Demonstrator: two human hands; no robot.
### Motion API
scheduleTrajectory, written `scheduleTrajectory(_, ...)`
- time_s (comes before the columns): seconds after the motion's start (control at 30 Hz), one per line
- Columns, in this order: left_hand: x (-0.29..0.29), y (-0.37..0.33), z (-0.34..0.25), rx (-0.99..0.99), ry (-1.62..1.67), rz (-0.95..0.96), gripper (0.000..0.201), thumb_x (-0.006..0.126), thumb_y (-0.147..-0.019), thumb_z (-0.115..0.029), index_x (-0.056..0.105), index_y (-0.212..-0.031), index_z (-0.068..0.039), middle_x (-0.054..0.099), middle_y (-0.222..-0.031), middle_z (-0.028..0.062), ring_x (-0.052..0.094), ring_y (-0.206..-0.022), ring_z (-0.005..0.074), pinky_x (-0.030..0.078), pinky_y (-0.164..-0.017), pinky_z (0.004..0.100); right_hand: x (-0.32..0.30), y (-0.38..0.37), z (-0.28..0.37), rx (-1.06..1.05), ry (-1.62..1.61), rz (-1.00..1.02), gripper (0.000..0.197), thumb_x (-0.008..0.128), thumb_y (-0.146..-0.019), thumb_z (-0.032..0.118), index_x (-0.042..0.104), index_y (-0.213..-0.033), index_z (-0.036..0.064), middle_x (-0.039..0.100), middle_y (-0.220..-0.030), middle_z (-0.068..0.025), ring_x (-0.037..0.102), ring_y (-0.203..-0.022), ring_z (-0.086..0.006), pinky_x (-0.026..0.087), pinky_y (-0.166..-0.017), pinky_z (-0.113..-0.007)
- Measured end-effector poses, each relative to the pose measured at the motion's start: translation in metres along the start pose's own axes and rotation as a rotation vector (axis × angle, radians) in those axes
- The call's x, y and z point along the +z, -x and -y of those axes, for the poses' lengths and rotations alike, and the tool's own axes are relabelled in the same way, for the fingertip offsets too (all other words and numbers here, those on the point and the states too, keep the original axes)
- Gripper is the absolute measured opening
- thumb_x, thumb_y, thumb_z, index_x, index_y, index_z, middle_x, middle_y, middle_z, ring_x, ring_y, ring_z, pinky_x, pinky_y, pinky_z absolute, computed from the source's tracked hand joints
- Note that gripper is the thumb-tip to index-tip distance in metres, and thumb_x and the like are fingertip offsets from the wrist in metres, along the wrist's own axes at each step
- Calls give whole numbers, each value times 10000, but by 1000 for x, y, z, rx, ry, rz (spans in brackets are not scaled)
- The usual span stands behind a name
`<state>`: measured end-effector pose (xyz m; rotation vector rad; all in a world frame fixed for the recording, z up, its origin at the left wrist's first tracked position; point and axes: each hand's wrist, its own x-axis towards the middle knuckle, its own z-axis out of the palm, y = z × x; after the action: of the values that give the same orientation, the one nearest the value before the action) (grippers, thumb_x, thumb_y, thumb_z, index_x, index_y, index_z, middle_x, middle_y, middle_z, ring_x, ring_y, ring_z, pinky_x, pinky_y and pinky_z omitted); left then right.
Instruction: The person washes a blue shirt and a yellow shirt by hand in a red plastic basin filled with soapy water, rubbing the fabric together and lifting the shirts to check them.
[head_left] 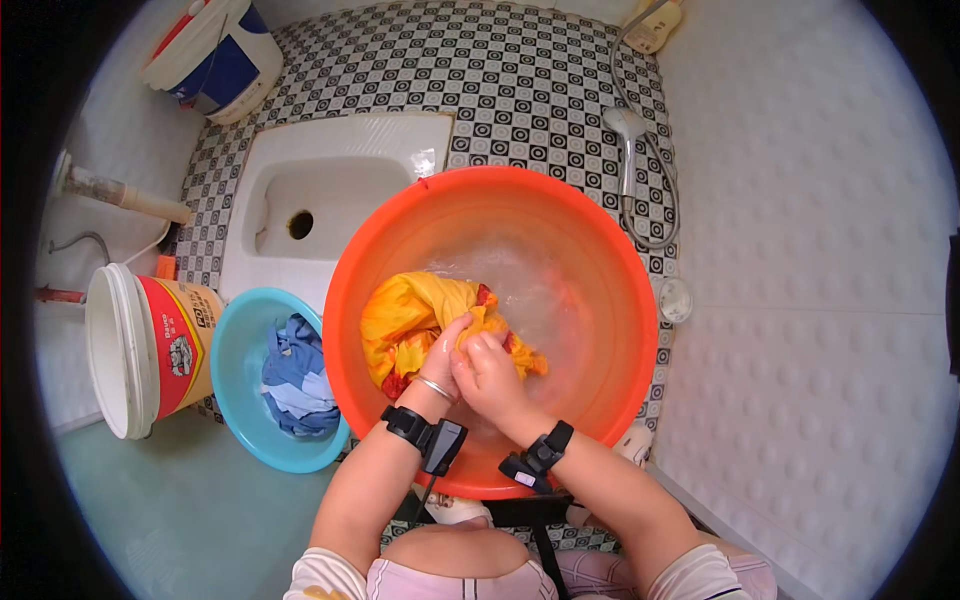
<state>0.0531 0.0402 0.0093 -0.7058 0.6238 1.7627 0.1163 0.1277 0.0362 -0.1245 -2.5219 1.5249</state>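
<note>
My left hand (443, 352) and right hand (490, 372) were both closed with the fingers around the wet yellow cloth (410, 315) (red patches on it), inside the orange basin (580, 250), left of its middle.

Both forearms bare from elbow to wrist. Left hand (447, 352): thin silver metal bangle (436, 388) at the wrist, and just behind it a black strap with a boxy black sensor unit (430, 437). Right hand (490, 375): matching black strap-mounted sensor band (537, 460) with a small pale label. Short white sleeves with coloured print (325, 578) at the upper arms; pale pink garment (470, 582) across the lap.
</note>
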Motion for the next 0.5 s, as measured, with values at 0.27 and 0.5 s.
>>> scheduleTrajectory(0.27,-2,-17,30,366,-279,-134,444,452,-974,-355,535,-1243,-12,595,-1199,110,579,-1048,194,457,-925,322,-36,-18,-55,249,357,181,186,572,-874,201,565,-910,18,578,-868,-192,580,-822,-380,493,-706,-437)
scheduleTrajectory(0.5,-25,-7,15,148,-493,-216,627,499,-912,-534,409,-1377,-122,401,-1436,55,308,-1339,274,289,-1022,562,-71,-3,-81,621,616,-218,598,681,-787,395,488,-1252,72,450,-1278,-213,438,-1183,-401,403,-953,-489)
